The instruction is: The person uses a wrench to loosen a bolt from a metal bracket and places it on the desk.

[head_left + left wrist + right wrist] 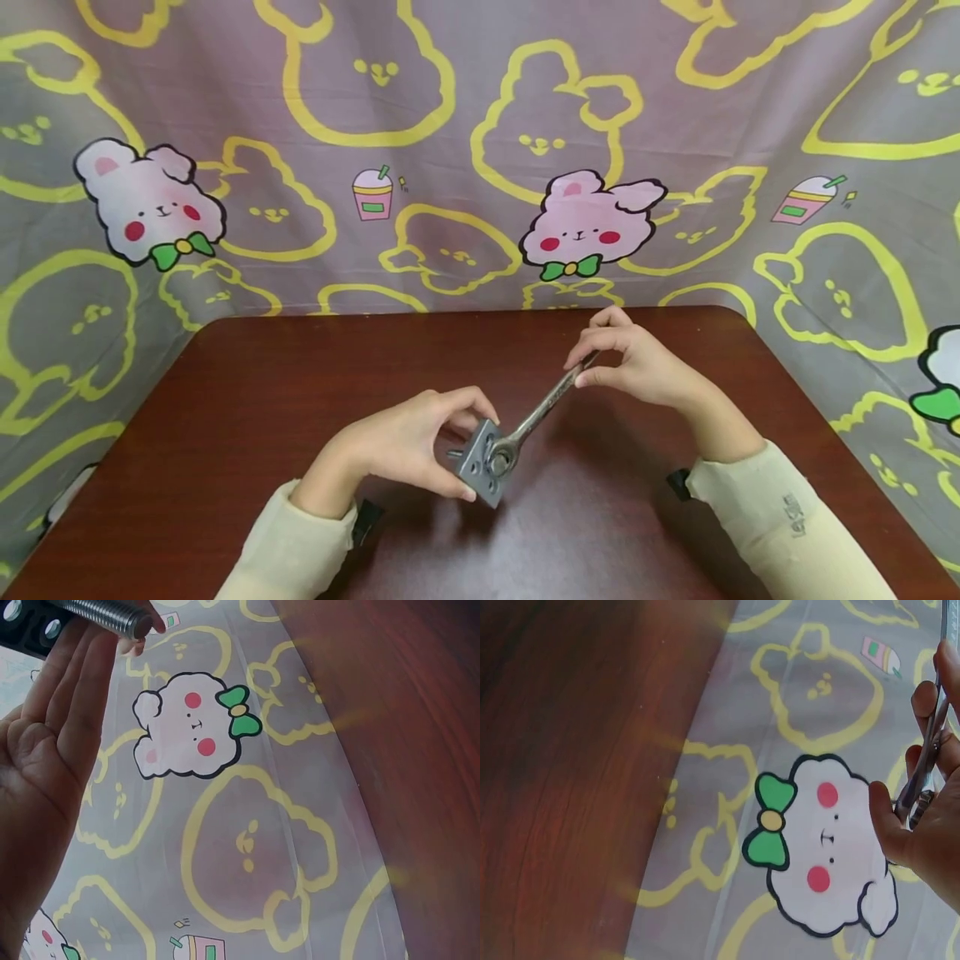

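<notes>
My left hand (405, 440) grips a grey metal block (480, 475) with several round holes, thumb on its near edge and fingers at its far edge. A threaded bolt (112, 616) passes through the block, and its shank sticks out on the palm side. Over the bolt head (501, 461) sits the ring end of a silver wrench (546, 407), which slants up to the right. My right hand (648, 364) pinches the wrench near its other end between thumb and fingers. In the right wrist view, the handle runs across that hand's fingers (924, 697).
Both hands are above a dark reddish-brown table (300, 358) with rounded back corners. A grey curtain (450, 183) printed with yellow outlines and rabbit faces hangs behind and along both sides. Dark wrist mounts (367, 522) show at the cream sleeves (292, 546).
</notes>
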The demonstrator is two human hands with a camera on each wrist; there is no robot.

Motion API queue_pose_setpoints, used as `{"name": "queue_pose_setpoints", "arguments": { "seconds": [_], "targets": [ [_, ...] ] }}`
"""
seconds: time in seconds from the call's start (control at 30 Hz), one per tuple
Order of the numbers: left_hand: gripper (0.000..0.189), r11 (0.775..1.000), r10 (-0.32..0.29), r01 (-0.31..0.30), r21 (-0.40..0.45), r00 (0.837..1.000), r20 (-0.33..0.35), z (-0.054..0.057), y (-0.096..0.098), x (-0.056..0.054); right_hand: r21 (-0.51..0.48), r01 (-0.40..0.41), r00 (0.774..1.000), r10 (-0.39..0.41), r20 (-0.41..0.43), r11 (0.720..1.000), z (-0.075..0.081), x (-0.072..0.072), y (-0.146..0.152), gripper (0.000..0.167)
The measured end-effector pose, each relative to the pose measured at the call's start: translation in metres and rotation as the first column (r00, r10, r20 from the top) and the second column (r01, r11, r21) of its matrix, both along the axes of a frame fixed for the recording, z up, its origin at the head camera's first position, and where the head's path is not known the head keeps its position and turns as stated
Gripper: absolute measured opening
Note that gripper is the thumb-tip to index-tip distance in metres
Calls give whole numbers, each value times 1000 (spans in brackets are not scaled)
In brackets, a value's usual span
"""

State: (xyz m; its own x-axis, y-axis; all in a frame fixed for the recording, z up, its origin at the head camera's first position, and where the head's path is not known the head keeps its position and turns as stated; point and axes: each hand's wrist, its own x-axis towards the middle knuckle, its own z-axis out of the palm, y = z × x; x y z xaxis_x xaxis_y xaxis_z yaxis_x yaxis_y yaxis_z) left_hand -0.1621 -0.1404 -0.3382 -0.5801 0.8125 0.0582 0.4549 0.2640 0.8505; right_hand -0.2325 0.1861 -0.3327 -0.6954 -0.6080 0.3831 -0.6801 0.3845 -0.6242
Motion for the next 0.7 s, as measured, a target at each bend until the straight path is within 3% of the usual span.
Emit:
{"name": "queue_pose_setpoints", "arguments": {
  "seconds": [0.17, 0.4, 0.53, 0.7],
  "targets": [
    [61, 997, 64, -62, 35, 995, -77, -1, -3, 0, -31, 95, 995, -96, -12, 995, -1, 2, 11, 25],
    [68, 982, 179, -165, 92, 969, -172, 1, -4, 0, -104, 230, 973, -226, 48, 968, -8, 9, 24, 21],
    [71, 960, 272, -249, 125, 933, -236, 3, -3, -1, -151, 287, 955, -271, 119, 946, -15, 16, 24, 19],
    [71, 933, 358, -326, 154, 889, -286, 5, -1, -1, -153, 372, 915, -334, 228, 915, -25, 26, 20, 19]
  ]
}}
